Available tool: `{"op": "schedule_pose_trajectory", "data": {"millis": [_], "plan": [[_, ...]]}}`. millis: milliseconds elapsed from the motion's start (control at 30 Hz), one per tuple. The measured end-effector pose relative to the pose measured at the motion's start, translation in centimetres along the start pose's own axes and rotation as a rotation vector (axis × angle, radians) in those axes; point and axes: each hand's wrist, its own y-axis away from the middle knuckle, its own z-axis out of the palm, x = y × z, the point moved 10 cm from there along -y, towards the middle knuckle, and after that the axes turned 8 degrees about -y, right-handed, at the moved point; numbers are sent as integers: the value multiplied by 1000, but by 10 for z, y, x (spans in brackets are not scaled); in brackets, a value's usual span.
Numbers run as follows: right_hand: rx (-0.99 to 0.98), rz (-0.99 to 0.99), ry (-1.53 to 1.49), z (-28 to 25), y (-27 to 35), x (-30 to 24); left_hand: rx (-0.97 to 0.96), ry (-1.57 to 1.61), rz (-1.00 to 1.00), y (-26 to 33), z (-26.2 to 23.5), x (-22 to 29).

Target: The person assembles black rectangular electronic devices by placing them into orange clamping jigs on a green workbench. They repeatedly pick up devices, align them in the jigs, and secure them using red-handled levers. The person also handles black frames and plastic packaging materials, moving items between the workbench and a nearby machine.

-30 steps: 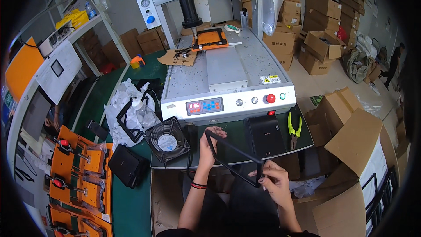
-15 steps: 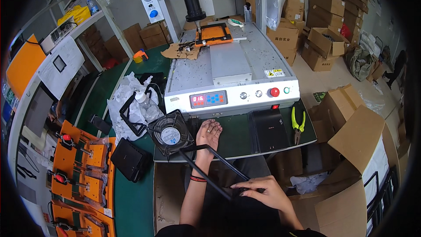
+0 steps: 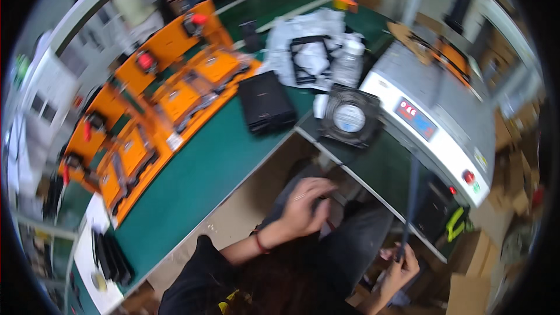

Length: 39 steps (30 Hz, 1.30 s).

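Left hand (image 3: pixel 304 205), just off centre toward five o'clock, is loosely curled, thumb apart, with nothing in it that I can make out through the blur. Farther out, between four and five, I see the right hand (image 3: pixel 402 271) pinching a slim black part (image 3: pixel 412 198) edge-on at four o'clock. I judge handling under way: it's lifted, not set down, well apart from the machine's orange plate (image 3: pixel 450 58) at two; what's finished on it, I can't tell.

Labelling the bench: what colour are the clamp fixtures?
The clamp fixtures are mainly orange, shown in head view.
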Motion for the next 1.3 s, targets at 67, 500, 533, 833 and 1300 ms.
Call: {"op": "schedule_pose_trajectory", "data": {"millis": [67,500,533,833,1300], "plan": [[-16,22,-95,-2,-6,22,257,-514,200,13,-111,6],[-343,-5,-181,114,-31,8,780,-1726,164,-19,-463,-63],[-359,7,-198,120,-27,11,792,-1733,229,-26,-467,-58],[-425,113,-237,132,0,14,340,-1531,-409,-128,-611,-118],[-368,209,-238,110,13,33,630,-1415,-24,-40,-491,-39]]}}
